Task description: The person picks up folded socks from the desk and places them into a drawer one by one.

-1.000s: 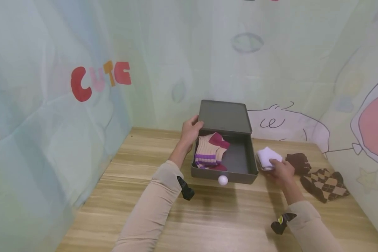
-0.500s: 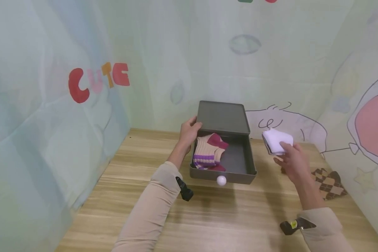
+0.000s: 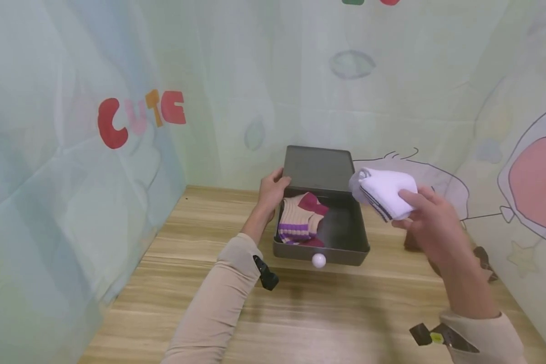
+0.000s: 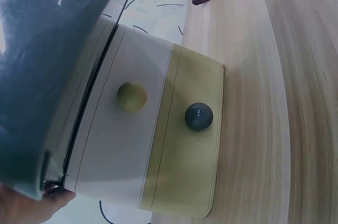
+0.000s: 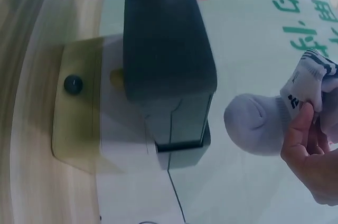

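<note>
My right hand (image 3: 432, 220) pinches a folded pair of white socks (image 3: 389, 189) with dark stripes, in the air right of the drawer cabinet (image 3: 318, 167). In the right wrist view, a rounded toe of the white socks (image 5: 253, 123) hangs out from the fold. The cabinet's grey top drawer (image 3: 341, 257), which has a white knob (image 3: 319, 260), is pulled out. Beige, purple and maroon socks (image 3: 300, 217) lie in its left half. My left hand (image 3: 272, 192) rests against the cabinet's left side, thumb at the front edge; its other fingers are partly hidden.
Below the top drawer are a white drawer (image 4: 127, 145) with a yellow knob and a yellow drawer (image 4: 185, 176) with a dark knob. Brown socks (image 3: 411, 241) and argyle socks (image 3: 484, 260), partly covered by the right arm, lie on the wooden table (image 3: 200, 222). Printed cloth hangs behind.
My right hand has lifted the white socks off the table and brought them up and left, towards the cabinet. The left hand stays at the cabinet's side.
</note>
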`<state>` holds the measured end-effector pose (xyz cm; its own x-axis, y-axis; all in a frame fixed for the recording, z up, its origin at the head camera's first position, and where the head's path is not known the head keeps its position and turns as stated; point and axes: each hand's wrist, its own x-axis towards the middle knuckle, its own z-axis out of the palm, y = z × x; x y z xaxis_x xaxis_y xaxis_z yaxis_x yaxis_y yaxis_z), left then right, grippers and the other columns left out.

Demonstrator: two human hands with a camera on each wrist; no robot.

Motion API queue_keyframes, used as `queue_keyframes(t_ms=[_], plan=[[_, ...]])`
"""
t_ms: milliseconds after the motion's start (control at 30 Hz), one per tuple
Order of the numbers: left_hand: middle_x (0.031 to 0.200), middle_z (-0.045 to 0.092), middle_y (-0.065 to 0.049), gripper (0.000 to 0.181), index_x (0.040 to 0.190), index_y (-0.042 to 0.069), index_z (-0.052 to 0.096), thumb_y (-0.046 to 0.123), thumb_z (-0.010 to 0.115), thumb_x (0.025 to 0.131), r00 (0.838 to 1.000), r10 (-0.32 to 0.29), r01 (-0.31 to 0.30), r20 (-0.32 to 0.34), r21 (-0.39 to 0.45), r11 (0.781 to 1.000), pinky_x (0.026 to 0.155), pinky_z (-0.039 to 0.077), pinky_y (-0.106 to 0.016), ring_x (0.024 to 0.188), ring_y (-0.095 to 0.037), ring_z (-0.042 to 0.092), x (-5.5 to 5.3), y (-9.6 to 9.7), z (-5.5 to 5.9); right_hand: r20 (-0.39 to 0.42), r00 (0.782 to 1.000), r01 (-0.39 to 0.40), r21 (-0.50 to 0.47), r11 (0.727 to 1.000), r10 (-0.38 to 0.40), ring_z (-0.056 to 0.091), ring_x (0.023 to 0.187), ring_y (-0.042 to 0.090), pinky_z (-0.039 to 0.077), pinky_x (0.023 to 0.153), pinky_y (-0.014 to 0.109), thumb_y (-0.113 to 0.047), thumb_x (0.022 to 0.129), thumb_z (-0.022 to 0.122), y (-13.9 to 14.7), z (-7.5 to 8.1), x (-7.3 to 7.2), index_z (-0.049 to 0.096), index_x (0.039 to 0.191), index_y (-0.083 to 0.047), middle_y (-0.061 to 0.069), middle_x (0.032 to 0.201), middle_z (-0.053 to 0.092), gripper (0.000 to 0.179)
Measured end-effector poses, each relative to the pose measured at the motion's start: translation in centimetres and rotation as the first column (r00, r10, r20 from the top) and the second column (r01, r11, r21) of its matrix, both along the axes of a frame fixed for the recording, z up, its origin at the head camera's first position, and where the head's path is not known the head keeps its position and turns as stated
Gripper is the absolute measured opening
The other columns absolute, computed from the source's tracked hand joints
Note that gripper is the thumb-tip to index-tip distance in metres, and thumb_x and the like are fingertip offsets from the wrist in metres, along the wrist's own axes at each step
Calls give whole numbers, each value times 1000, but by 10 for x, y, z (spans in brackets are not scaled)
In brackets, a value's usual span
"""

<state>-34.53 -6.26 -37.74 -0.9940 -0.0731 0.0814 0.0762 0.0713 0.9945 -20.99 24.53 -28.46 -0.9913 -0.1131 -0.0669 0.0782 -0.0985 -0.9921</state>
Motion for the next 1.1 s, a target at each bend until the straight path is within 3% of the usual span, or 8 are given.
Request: queue_keyframes(t_ms=[233, 367, 500, 633, 767, 933, 1000, 1100], plan=[[143, 45, -5, 52, 141, 17, 41, 26, 52, 91, 1000, 4, -4, 3, 1, 1000, 110, 36, -37, 132, -21, 41, -1, -2, 1, 22, 992, -123, 62, 990, 122, 64, 78, 13, 58, 67, 31, -24, 90, 61, -27, -12, -6, 42, 129, -3, 1, 93, 65, 48], [143, 46, -5, 52, 141, 17, 41, 25, 52, 91, 1000, -2, 2, 6, 3, 1000, 110, 36, -37, 132, -22, 42, -1, -3, 0, 21, 998, -65, 238, 969, 62, 67, 72, 16, 59, 69, 39, -31, 85, 67, -46, -30, -16, 48, 118, -1, 4, 85, 66, 48], [142, 47, -5, 51, 140, 17, 42, 24, 52, 91, 1000, -7, 7, 5, 6, 1000, 110, 36, -37, 131, -22, 43, 0, -5, 0, -27, 1000, 21, 414, 910, -11, 68, 67, 20, 58, 62, 42, -31, 81, 71, -64, -40, -23, 52, 115, -4, 16, 87, 66, 48], [141, 48, -6, 51, 140, 16, 43, 24, 52, 91, 1000, -6, 6, 0, 9, 1000, 109, 36, -36, 130, -21, 43, 0, -6, 1, -118, 993, 92, 618, 781, -23, 66, 57, 23, 57, 50, 39, -27, 80, 71, -76, -37, -22, 48, 121, -7, 24, 95, 64, 51], [141, 47, -5, 51, 140, 17, 43, 25, 52, 90, 1000, -5, 4, 3, 14, 1000, 109, 37, -36, 130, -22, 44, 1, -6, 0, -230, 973, 188, 789, 585, -1, 62, 56, 21, 53, 45, 30, -25, 80, 70, -84, -33, -15, 45, 123, -7, 20, 93, 63, 53], [141, 48, -4, 51, 140, 18, 43, 26, 52, 90, 1000, 1, -1, 12, 8, 1000, 108, 38, -35, 130, -21, 44, 2, -5, 1, -479, 875, 436, 843, 315, 71, 56, 73, 24, 43, 53, 32, -22, 80, 69, -87, -31, -10, 59, 109, -11, 10, 86, 64, 33], [141, 47, -4, 52, 140, 18, 43, 26, 52, 90, 1000, 13, -13, 10, 4, 1000, 109, 37, -35, 131, -20, 43, 2, -5, 2, -547, 820, 495, 826, 270, 167, 54, 79, 25, 43, 60, 35, -22, 80, 70, -87, -33, -11, 64, 105, -14, 7, 92, 65, 27], [142, 47, -5, 52, 140, 17, 43, 26, 52, 90, 1000, 18, -18, 10, 4, 1000, 110, 36, -36, 131, -21, 42, 0, -5, 2, -547, 770, 483, 836, 261, 327, 49, 82, 24, 40, 68, 35, -20, 79, 72, -86, -38, -16, 70, 100, -14, 5, 94, 66, 23]])
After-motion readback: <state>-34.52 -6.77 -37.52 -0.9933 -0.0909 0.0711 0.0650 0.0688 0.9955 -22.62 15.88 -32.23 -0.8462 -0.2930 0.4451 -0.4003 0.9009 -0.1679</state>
